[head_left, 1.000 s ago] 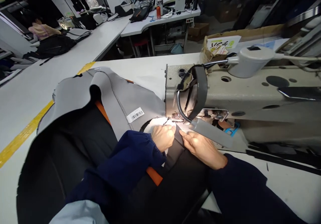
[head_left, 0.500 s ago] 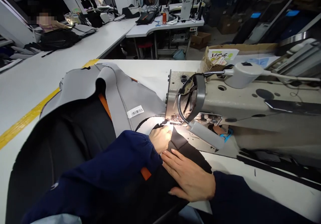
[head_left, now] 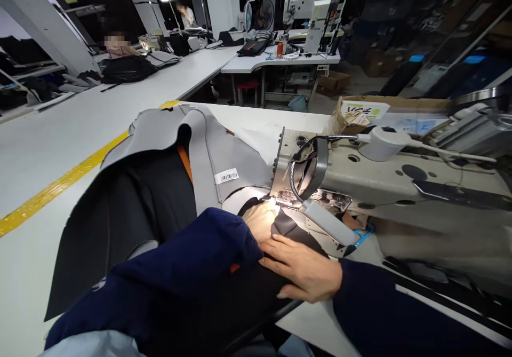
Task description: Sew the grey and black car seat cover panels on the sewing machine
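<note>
The black fabric (head_left: 136,207) spreads over the near left of the white table (head_left: 36,271) and runs beneath your arms to the needle end of the sewing machine (head_left: 384,170). Your left hand (head_left: 260,221) is curled on it, knuckles bent, right beside the needle area; the lamp glare and your own hand hide the fingertips, so whether you pinch the cloth cannot be told. Your right hand (head_left: 306,271) lies flat on the black fabric, just to the right and nearer, fingers stretched out and grasping nothing. Beyond your left sleeve (head_left: 192,255), the grey fabric (head_left: 236,151) bears a barcode label (head_left: 226,175), with an orange strip (head_left: 185,165) to its left. A gooseneck lamp (head_left: 332,223) hangs above and right of your hands.
</note>
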A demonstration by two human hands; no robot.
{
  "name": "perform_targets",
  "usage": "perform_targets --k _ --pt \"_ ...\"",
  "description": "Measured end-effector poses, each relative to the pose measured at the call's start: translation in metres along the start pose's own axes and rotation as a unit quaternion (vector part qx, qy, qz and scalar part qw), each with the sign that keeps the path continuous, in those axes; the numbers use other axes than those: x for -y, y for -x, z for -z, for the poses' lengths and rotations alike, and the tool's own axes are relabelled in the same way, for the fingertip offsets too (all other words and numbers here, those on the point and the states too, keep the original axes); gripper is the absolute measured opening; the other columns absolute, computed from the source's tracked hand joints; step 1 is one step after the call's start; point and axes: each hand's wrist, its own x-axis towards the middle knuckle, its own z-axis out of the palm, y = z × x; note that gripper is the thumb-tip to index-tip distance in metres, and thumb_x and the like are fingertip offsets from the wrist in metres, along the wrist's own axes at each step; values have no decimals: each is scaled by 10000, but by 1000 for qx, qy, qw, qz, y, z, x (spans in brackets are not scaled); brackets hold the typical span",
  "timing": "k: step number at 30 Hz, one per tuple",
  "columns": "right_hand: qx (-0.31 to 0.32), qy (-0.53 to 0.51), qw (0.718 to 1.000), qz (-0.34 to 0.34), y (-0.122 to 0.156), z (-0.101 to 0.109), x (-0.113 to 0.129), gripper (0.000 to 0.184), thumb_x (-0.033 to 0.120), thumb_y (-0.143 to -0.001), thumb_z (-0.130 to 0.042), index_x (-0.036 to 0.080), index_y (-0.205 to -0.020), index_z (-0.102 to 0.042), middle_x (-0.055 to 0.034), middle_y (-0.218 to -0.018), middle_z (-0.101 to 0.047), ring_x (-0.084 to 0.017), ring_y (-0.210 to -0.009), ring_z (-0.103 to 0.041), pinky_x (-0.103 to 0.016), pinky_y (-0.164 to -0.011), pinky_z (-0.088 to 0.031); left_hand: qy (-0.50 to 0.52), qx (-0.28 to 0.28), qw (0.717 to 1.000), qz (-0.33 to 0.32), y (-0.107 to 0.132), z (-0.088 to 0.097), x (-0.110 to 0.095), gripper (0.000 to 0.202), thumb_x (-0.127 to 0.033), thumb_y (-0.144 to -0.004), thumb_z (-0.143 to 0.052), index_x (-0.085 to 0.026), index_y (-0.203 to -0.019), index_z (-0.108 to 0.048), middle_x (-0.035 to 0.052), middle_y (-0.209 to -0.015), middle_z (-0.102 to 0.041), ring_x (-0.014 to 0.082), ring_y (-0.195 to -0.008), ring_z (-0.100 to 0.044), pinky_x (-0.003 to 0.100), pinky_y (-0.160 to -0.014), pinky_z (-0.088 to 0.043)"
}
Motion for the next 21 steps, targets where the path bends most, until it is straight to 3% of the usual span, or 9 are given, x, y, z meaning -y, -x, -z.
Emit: perform_targets --k 3,6,9,12,16,21 --pt "30 15 999 21 6 7 -7 618 472 -922 -439 81 -1399 -395 -200 -1479 -317 -296 -1401 -225 -567 -1116 -204 -14 -12 1000 -5 6 5 3 322 -180 -778 -518 -144 -1080 -623 115 -1096 -546 215 -872 -586 315 -738 -523" --pt "33 29 998 -47 -3 -6 6 622 464 -935 -403 72 -1417 -366 -202 -1494 -285 -311 -1408 -197 -577 -1133 -141 -50 -23 998 -8 6 5 5 283 -97 -754 -480 -171 -962 -657 95 -1073 -568 235 -946 -560 312 -714 -514" --pt "-8 42 992 -119 -18 -24 27 607 461 -934 -405 48 -1378 -418 -214 -1482 -298 -308 -1416 -164 -521 -1159 -132 -55 -26 998 -34 3 -1 6 281 -93 -783 -457 -170 -956 -664 88 -1095 -583 235 -1008 -537 315 -784 -500" --pt "-55 52 986 -149 -30 -32 38 545 464 -914 -451 61 -1276 -520 -200 -1445 -365 -308 -1391 -220 -511 -1158 -161 -50 -28 998 -34 1 -11 1 233 -151 -850 -435 -145 -919 -657 105 -1046 -582 219 -958 -547 317 -823 -482" --pt "-105 48 979 -169 -42 -36 40 462 421 -921 -449 139 -1281 -518 -151 -1462 -356 -307 -1355 -290 -559 -1136 -191 -45 -41 998 -5 2 -21 -7 272 -210 -906 -382 -154 -875 -646 100 -988 -576 213 -899 -552 315 -779 -480" --pt "-178 65 972 -140 -57 -47 34 374 263 -945 -371 160 -1274 -516 -140 -1424 -414 -299 -1359 -299 -578 -1119 -232 -31 -27 999 14 -1 -21 -13 261 -186 -899 -382 -151 -865 -639 89 -995 -578 211 -958 -548 313 -862 -462"
